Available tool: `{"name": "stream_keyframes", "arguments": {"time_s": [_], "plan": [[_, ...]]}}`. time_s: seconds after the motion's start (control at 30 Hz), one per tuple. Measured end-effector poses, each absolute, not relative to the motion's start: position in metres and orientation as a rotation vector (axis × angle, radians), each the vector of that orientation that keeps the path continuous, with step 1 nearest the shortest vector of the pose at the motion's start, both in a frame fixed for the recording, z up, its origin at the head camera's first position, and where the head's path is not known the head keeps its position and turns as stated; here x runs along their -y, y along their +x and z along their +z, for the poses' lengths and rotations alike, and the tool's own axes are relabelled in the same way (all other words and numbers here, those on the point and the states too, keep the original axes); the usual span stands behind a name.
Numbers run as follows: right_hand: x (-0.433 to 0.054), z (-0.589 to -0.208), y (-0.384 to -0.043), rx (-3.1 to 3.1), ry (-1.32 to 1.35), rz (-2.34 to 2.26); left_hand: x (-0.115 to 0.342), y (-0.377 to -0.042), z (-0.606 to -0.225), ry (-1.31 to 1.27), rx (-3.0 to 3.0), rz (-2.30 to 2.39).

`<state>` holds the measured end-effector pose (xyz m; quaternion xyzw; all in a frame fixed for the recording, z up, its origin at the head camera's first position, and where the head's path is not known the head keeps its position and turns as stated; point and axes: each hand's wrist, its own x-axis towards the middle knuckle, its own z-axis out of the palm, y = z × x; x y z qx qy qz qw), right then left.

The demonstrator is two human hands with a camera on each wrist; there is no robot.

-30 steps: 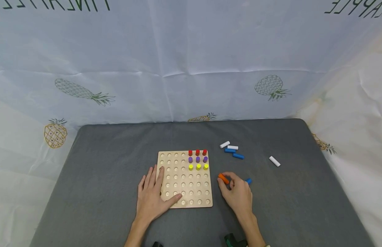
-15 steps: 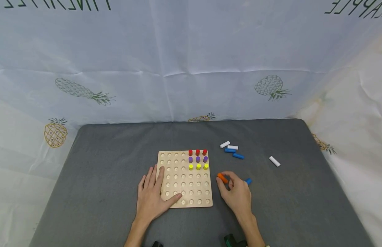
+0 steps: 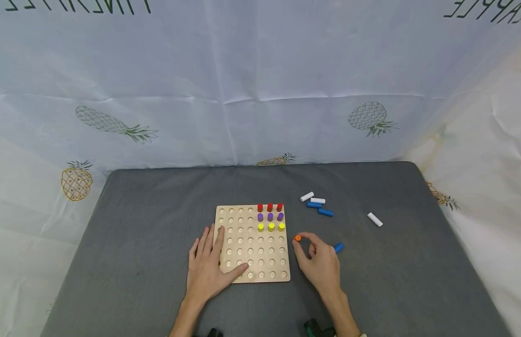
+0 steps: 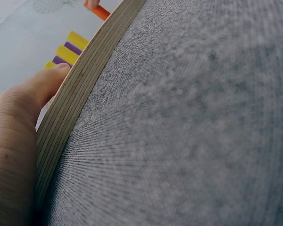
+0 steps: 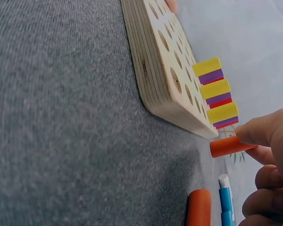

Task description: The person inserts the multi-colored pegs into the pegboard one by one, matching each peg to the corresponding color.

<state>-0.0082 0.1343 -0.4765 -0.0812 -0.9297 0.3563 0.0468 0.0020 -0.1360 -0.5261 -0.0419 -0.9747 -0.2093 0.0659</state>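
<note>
My left hand lies with fingers spread over the left side of a wooden peg board, its thumb reaching across the near edge. Between thumb and fingertips, my right hand pinches an orange peg just right of the board. That peg stands end-up in the head view and points out past the fingertips in the right wrist view. Red pegs, purple pegs and yellow pegs stand in three rows at the board's far right. The other holes in sight hold nothing.
A second orange peg lies on the grey cloth beneath my right hand, hidden in the head view. A blue peg lies beside that hand. Farther back are blue pegs and white pegs, with another white peg farther right.
The orange peg in my right hand has tipped from slanted to upright, and the hand has shifted slightly left toward the board. My left hand stays in place.
</note>
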Motion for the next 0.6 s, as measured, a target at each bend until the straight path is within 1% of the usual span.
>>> {"name": "stream_keyframes", "arguments": {"time_s": [0.6], "plan": [[-0.113,-0.471,-0.012,2.823,-0.124,1.188,0.136,0.002,-0.526,-0.119,2.944,-0.642]]}}
